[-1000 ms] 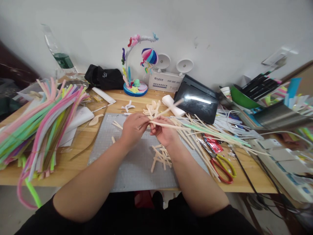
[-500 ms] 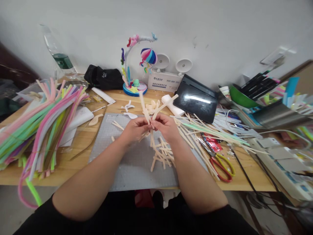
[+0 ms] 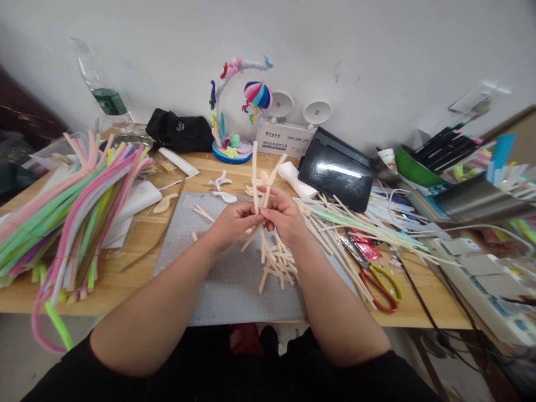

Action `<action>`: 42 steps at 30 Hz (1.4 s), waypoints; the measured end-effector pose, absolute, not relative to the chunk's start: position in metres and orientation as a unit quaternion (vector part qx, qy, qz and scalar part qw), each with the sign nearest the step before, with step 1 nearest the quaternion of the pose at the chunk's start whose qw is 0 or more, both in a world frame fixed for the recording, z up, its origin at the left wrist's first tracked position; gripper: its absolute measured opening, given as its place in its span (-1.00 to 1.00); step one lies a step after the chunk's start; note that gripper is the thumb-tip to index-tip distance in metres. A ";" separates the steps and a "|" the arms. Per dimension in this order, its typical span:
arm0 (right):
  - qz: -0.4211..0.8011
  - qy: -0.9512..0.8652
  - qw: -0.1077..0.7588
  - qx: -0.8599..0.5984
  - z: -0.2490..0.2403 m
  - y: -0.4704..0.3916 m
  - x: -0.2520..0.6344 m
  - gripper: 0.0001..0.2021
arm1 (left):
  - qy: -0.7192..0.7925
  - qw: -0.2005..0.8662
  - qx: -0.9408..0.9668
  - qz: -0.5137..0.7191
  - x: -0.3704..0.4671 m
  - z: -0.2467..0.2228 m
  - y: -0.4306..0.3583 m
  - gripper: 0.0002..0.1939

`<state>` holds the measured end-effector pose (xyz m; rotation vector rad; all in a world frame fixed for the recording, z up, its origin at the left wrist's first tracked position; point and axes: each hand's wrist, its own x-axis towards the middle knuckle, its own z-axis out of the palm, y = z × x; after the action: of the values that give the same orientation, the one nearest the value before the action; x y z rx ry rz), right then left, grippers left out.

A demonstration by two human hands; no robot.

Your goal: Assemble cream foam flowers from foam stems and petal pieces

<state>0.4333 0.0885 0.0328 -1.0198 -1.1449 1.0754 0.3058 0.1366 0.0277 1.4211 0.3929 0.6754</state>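
Note:
My left hand [image 3: 235, 224] pinches cream pipe cleaners [image 3: 255, 167], one of which rises nearly straight up from the fingertips. Close against it, my right hand [image 3: 283, 216] grips the same crossed pieces, its index finger raised behind a stem. The fingers hide where the stems meet. Below the hands, a pile of short cream pipe cleaner pieces [image 3: 278, 265] lies on the grey cutting mat [image 3: 209, 290]. Beyond the fingertips sit cream looped shapes [image 3: 262, 177], partly covered. White bent pieces [image 3: 224, 197] rest at the mat's far edge.
A bundle of coloured pipe cleaners [image 3: 75, 206] fills the left side. To the right lie long cream stems [image 3: 330, 245], red-and-yellow scissors [image 3: 383, 287] and a power strip [image 3: 481, 279]. At the back stand a decorated arch [image 3: 232, 153], a black case [image 3: 337, 170] and a bottle [image 3: 104, 95].
The held stems have swung closer together and more upright. My right fingers have shifted up around them, while my left hand stays nearly in place.

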 end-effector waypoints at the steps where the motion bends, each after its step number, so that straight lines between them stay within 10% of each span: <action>1: 0.469 -0.502 0.584 -0.432 0.033 0.088 0.435 -0.63 | 0.167 0.702 0.622 0.304 0.305 0.028 0.136 -0.84; 27: 0.213 -0.573 0.622 -0.490 0.032 0.090 0.444 -0.96 | 0.247 0.753 0.478 0.379 0.298 0.030 0.147 -0.83; 42: 0.064 -0.679 0.503 -0.530 0.034 0.089 0.443 -0.95 | 0.153 0.816 0.409 0.379 0.291 0.036 0.146 -0.82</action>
<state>0.4426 0.0892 0.0339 -1.2809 -1.6411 0.1537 0.2914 0.1456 0.0362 0.8721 0.3259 0.8087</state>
